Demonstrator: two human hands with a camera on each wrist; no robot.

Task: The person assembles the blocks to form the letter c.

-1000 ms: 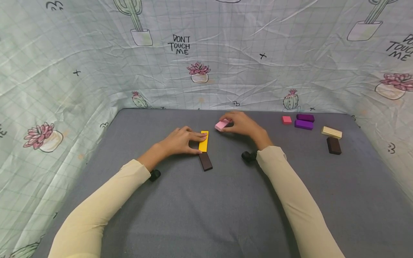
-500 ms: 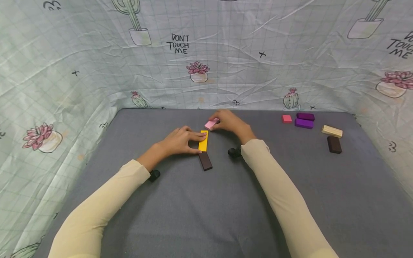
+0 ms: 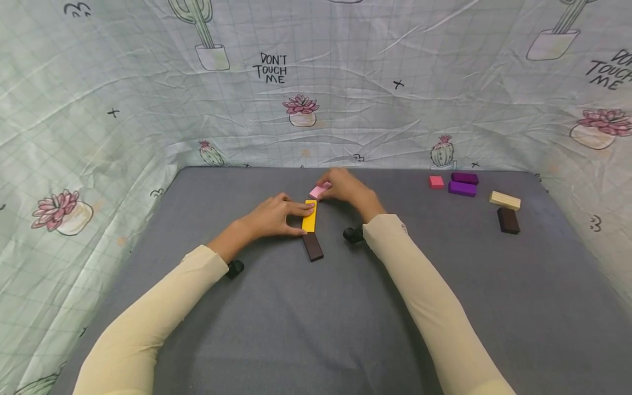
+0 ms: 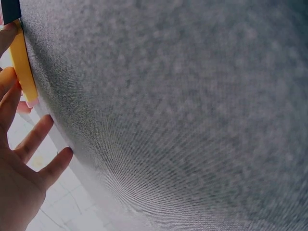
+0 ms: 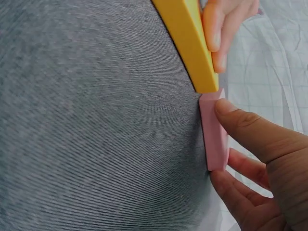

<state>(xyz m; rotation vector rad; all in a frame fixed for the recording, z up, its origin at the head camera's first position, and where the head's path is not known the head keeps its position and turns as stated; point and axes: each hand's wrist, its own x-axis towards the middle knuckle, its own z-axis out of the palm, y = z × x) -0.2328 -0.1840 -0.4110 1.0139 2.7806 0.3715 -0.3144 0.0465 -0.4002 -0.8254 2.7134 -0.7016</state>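
In the head view, my left hand point(image 3: 269, 218) rests its fingertips on a yellow block point(image 3: 309, 222), the thumb at its near end. A dark brown block point(image 3: 313, 248) lies end to end with it, angled slightly. Beyond the far end, my right hand point(image 3: 347, 189) pinches a pink block point(image 3: 318, 191) between thumb and fingers. The right wrist view puts the pink block point(image 5: 214, 134) low on the cloth, one end right at the corner of the yellow block point(image 5: 192, 53). The left ring and little fingers point(image 4: 55, 168) are spread and straight.
At the right back lie a small coral-red block point(image 3: 436, 182), a dark purple block point(image 3: 464, 178) and a brighter purple one point(image 3: 462, 189). Nearer are a pale wood block point(image 3: 505, 200) and another dark brown block point(image 3: 508, 220). A printed cloth wall point(image 3: 365, 109) surrounds the grey tabletop point(image 3: 276, 329).
My right hand has carried the pink block leftward to the yellow block's far end, slowing in the last half second. The left hand and the yellow and brown blocks have stayed put.
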